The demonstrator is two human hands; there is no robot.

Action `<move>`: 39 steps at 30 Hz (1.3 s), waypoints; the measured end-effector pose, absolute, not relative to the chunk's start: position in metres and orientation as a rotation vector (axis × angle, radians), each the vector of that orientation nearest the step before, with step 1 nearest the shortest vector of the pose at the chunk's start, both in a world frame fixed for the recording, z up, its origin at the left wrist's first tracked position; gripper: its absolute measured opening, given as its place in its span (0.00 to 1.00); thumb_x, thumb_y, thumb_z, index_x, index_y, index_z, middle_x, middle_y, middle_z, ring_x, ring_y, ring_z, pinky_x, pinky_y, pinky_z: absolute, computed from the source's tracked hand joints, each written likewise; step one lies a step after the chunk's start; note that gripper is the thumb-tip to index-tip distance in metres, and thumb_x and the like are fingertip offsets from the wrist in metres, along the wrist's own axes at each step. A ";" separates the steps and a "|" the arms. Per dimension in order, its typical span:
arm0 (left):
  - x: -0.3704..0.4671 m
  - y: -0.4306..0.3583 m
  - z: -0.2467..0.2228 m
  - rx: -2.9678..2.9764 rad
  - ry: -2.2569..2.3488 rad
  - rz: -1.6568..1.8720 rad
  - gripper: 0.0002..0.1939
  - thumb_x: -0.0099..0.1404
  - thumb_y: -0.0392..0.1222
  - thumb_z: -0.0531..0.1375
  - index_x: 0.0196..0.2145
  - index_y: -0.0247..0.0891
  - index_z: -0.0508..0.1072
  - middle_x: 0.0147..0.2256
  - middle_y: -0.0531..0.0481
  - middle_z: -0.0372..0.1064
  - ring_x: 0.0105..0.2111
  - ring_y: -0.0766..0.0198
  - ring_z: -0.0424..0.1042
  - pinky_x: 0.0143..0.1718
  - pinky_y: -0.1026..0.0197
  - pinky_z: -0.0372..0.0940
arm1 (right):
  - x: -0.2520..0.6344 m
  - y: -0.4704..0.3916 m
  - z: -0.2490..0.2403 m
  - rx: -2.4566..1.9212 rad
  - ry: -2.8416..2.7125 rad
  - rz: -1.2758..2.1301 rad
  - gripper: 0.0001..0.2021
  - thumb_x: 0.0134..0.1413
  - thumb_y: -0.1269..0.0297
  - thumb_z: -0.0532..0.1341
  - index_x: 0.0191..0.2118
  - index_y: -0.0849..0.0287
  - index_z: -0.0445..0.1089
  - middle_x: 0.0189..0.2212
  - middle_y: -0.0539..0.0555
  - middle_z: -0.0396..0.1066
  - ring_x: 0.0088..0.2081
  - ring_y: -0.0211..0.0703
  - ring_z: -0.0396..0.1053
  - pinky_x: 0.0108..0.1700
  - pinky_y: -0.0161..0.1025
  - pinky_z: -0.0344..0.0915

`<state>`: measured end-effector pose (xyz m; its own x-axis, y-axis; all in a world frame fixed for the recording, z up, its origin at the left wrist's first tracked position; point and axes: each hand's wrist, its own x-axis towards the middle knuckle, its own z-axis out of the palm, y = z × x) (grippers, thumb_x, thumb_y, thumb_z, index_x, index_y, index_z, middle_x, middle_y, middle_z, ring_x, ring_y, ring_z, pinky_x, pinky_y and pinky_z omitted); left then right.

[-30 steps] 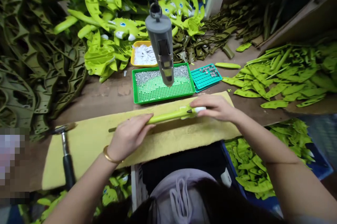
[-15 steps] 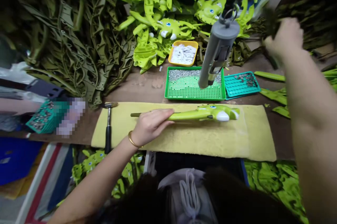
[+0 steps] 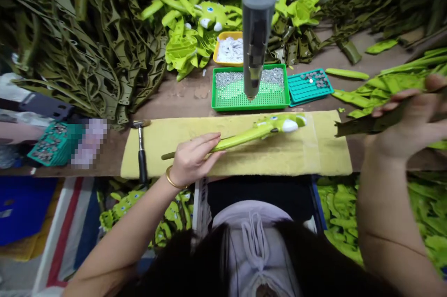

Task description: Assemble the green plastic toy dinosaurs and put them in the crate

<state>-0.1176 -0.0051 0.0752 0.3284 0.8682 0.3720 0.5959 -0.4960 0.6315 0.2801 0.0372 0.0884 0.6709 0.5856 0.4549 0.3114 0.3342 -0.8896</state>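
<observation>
My left hand (image 3: 192, 159) is closed around the thin end of a lime-green plastic toy dinosaur part (image 3: 249, 135), whose blue-eyed, white-tipped head points right. A dark olive tip of the part sticks out to the left of my fist. The part rests on or just over a yellow cloth mat (image 3: 272, 157); I cannot tell which. At the right edge, my right hand (image 3: 407, 124) grips a dark olive plastic piece (image 3: 366, 124), long and slightly blurred, with its near end reaching over the mat's right edge.
A grey electric screwdriver (image 3: 257, 41) hangs over a green tray of screws (image 3: 249, 107). Beside it are a teal tray (image 3: 296, 94) and a yellow tray (image 3: 217, 52). A hammer (image 3: 141, 152) lies at the mat's left. Olive pieces (image 3: 104, 50) and lime-green pieces (image 3: 185, 45) are heaped behind.
My right hand has come back from the far right pile toward me with the olive piece. My left hand has tilted the green part, its head end rising. The whole view has shifted slightly.
</observation>
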 end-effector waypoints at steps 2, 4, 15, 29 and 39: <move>-0.123 -0.013 0.072 2.278 1.334 0.926 0.11 0.53 0.41 0.68 0.37 0.44 0.80 0.42 0.43 0.78 0.40 0.52 0.78 0.43 0.54 0.74 | 0.268 0.022 0.060 -1.178 -0.888 0.187 0.20 0.38 0.55 0.71 0.39 0.53 0.70 0.29 0.51 0.70 0.24 0.35 0.65 0.28 0.39 0.67; -0.133 -0.018 0.062 2.310 1.361 0.899 0.14 0.53 0.40 0.68 0.39 0.45 0.79 0.43 0.44 0.77 0.42 0.51 0.77 0.45 0.52 0.73 | 0.265 0.010 0.036 -1.350 -1.017 0.346 0.16 0.40 0.57 0.71 0.37 0.55 0.72 0.32 0.54 0.73 0.31 0.41 0.71 0.38 0.44 0.72; -0.116 -0.015 0.021 2.861 1.178 0.648 0.21 0.59 0.44 0.65 0.50 0.41 0.68 0.54 0.33 0.67 0.52 0.45 0.70 0.49 0.45 0.68 | 0.265 -0.004 0.025 -1.701 -1.023 0.789 0.25 0.45 0.41 0.64 0.37 0.60 0.75 0.29 0.53 0.75 0.24 0.38 0.71 0.27 0.36 0.70; 0.028 0.023 0.065 2.496 1.269 0.471 0.36 0.48 0.53 0.72 0.48 0.37 0.61 0.57 0.31 0.62 0.59 0.43 0.61 0.57 0.43 0.58 | 0.242 0.010 0.020 -1.434 -1.180 1.217 0.20 0.45 0.45 0.65 0.36 0.56 0.76 0.37 0.53 0.78 0.42 0.44 0.75 0.50 0.44 0.70; 0.025 0.023 0.072 2.592 1.249 0.515 0.34 0.48 0.55 0.71 0.46 0.37 0.63 0.48 0.37 0.66 0.50 0.46 0.67 0.49 0.48 0.64 | 0.252 0.009 0.034 -1.278 -1.336 1.344 0.23 0.41 0.43 0.67 0.38 0.56 0.74 0.40 0.54 0.76 0.44 0.46 0.72 0.53 0.45 0.67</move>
<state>0.0255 0.0233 0.0717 0.5775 0.7872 0.2163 0.7108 -0.6152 0.3412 0.2515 0.0088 0.0339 -0.1383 0.9850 -0.1028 0.0970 -0.0898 -0.9912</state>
